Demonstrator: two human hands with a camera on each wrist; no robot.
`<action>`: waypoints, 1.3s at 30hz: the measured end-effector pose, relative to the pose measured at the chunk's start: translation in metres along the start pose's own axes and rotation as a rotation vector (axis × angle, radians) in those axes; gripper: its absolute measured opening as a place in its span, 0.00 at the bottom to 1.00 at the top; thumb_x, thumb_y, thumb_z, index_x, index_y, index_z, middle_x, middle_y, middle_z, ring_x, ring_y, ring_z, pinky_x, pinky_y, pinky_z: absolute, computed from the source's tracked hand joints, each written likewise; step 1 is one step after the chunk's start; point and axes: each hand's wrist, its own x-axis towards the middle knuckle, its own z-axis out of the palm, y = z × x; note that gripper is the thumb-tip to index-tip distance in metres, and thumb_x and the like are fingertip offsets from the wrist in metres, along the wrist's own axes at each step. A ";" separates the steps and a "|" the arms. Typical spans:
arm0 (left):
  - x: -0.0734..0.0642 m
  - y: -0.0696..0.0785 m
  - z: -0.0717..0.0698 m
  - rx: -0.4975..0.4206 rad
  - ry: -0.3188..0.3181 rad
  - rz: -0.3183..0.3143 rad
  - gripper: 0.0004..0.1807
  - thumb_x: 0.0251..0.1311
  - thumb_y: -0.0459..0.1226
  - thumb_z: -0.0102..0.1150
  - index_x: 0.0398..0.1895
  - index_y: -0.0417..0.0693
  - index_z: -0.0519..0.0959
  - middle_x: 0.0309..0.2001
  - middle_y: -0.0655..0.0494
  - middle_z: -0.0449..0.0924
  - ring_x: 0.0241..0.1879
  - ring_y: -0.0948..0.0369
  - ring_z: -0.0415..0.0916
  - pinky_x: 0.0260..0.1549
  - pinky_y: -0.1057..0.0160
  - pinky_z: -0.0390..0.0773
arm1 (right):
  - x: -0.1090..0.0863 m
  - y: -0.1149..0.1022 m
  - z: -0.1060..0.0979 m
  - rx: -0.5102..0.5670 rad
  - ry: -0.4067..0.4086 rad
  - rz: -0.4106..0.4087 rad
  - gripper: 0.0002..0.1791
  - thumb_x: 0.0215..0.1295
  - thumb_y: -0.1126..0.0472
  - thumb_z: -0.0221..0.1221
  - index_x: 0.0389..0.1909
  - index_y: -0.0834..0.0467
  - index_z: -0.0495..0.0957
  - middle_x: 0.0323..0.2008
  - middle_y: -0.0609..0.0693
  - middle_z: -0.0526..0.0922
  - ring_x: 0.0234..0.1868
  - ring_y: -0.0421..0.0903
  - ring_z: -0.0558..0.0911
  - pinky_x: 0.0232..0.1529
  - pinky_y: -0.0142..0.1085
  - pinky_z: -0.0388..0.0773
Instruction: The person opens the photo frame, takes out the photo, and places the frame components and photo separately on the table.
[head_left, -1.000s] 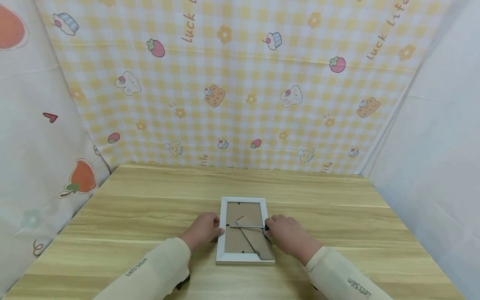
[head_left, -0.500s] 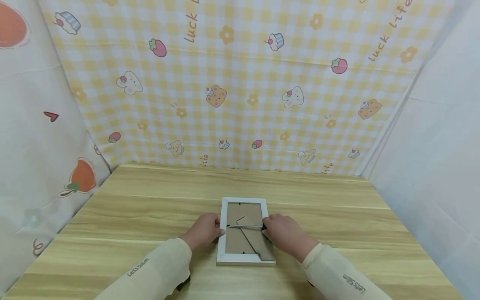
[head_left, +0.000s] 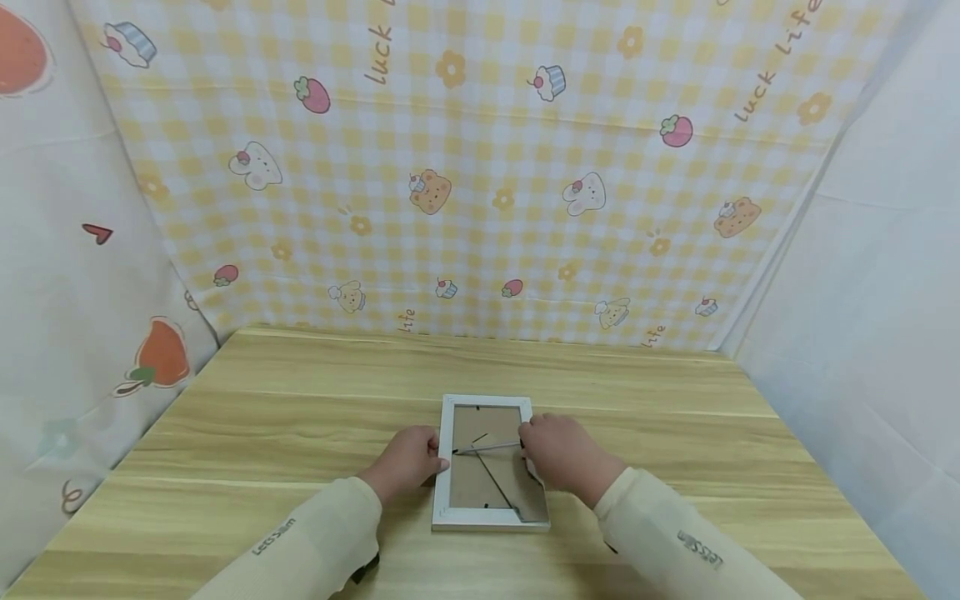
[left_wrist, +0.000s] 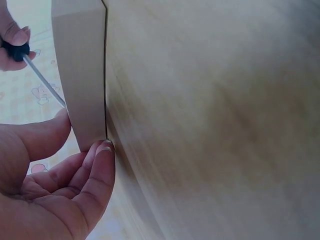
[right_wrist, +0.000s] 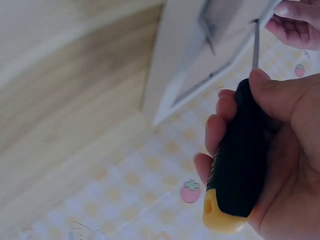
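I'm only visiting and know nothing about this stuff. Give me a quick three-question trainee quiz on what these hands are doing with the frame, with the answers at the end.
1. What is in the right hand's grip?
2. True or false: the frame lies back side up on the table.
3. In the head view, at which inner edge of the frame is the tip of the held thing? A) near; B) left; C) far.

Key:
1. A screwdriver, with a black and yellow handle.
2. True; the brown backing board faces up.
3. B, at a small black tab near the left hand.
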 end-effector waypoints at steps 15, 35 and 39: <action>0.000 -0.001 -0.003 0.013 -0.007 -0.002 0.14 0.57 0.29 0.64 0.21 0.41 0.68 0.19 0.56 0.64 0.21 0.61 0.62 0.20 0.66 0.62 | 0.025 -0.017 -0.044 -0.250 -0.067 -0.048 0.15 0.59 0.65 0.63 0.15 0.54 0.72 0.15 0.44 0.68 0.19 0.39 0.60 0.19 0.29 0.64; 0.001 -0.002 -0.005 0.019 -0.018 0.009 0.15 0.56 0.30 0.65 0.21 0.42 0.67 0.20 0.55 0.66 0.22 0.61 0.64 0.21 0.66 0.65 | 0.067 -0.056 -0.079 -0.567 -0.320 -0.101 0.16 0.69 0.54 0.56 0.20 0.51 0.75 0.13 0.42 0.60 0.16 0.39 0.58 0.22 0.28 0.69; 0.003 -0.007 -0.003 0.019 -0.010 0.009 0.16 0.55 0.29 0.65 0.20 0.43 0.66 0.20 0.56 0.65 0.22 0.61 0.64 0.21 0.66 0.64 | 0.073 -0.072 -0.086 -0.621 -0.368 -0.112 0.10 0.67 0.51 0.58 0.28 0.50 0.78 0.15 0.42 0.61 0.18 0.39 0.58 0.24 0.29 0.65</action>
